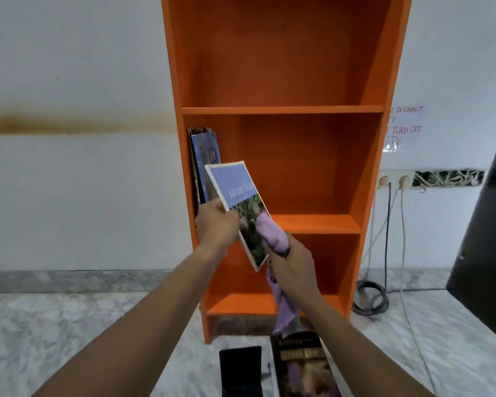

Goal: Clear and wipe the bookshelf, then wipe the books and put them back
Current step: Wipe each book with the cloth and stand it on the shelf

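Lilac cloth (271, 233) is gripped in the curled fingers (284, 252) of the R hand (291, 265); its bunched top is pressed on the lower front cover of the book (235, 187), and the rest hangs below the fist. The book is pinched at its left edge by the L hand (216, 224), fingers curled round that edge. It is held tilted, top leaning left, in front of the shelf (281, 110) at the middle compartment; the cover is pale blue up top w/ white lettering, green photo below.

Behind it, a few more books (205, 161) are stood upright against the left wall of that compartment; exact no. can't be told. The shelf is orange & is set against a white wall (69, 67) w/ a brown stain band. On the marble floor (69, 325), just before the shelf, a dark book (304, 365) w/ gold lettering is laid flat, the cloth's tail hanging above its top edge; a black item (240, 371) lies beside it on the left, type unclear. At right, sockets (395, 180) are fixed on the wall, cables (370, 299) are run down & coiled on the floor, & a handwritten note (405, 128) is taped above, partly hidden by the shelf.
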`<state>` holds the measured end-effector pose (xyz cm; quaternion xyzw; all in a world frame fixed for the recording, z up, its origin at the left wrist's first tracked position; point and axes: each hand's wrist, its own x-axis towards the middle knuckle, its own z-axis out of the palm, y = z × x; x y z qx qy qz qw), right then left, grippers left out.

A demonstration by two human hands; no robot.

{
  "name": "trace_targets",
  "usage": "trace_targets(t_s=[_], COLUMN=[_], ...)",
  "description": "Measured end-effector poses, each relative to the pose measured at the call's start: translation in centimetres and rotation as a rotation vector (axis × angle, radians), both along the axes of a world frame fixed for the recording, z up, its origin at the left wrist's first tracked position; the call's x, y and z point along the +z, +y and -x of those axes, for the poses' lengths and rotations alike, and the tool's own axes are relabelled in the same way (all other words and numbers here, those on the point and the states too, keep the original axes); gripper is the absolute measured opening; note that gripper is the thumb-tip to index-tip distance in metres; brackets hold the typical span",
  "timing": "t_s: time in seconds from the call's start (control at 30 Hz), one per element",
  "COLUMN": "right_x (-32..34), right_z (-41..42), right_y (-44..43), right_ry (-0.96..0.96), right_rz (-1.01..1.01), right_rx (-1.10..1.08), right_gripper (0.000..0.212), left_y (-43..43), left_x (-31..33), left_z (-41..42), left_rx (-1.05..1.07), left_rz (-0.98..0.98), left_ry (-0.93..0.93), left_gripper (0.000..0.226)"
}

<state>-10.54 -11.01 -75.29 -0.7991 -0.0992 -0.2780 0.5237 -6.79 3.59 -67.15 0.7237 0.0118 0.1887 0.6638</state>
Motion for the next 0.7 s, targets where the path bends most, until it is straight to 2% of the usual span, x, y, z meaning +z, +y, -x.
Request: trace_targets(t_s=[0.1, 0.3, 0.4, 0.5, 0.6, 0.7], right_x=[2.2, 3.9, 3.7, 3.6, 3.3, 2.8], right_z=[-4.5, -12.4, -14.9, -16.8, -18.7, -19.6], right_y=[0.3, 1.9, 2.1, 2.5, 3.3, 3.9], right_ry=[0.019, 0.003, 0.013, 0.043, 0.082, 0.110], right_rz=[-0.010, -0.011, -0.077, -0.131, -0.141, -0.170], right_rx=[-0.033, -0.003, -0.016, -0.035, -0.034, -0.030], right_gripper=[0.013, 0.025, 0.032, 0.038, 0.040, 0.036], left_y=[0.4, 1.1, 1.2, 0.8, 0.4, 0.1], left_x=[2.2, 4.6, 4.0, 2.7, 0.3, -2.4], left_z=[-3.7, -12.0, -14.4, -16.0, -17.2, -17.4], left_rx=[0.073, 0.170, 0.186, 0.298, 0.443, 0.468], left_rz=[-0.043, -0.107, -0.109, -0.122, -0.125, -0.179], left_ry=[-0.078, -0.194, -0.310, -0.372, -0.331, -0.302], left_gripper=[0.019, 0.017, 0.027, 0.038, 0.045, 0.047])
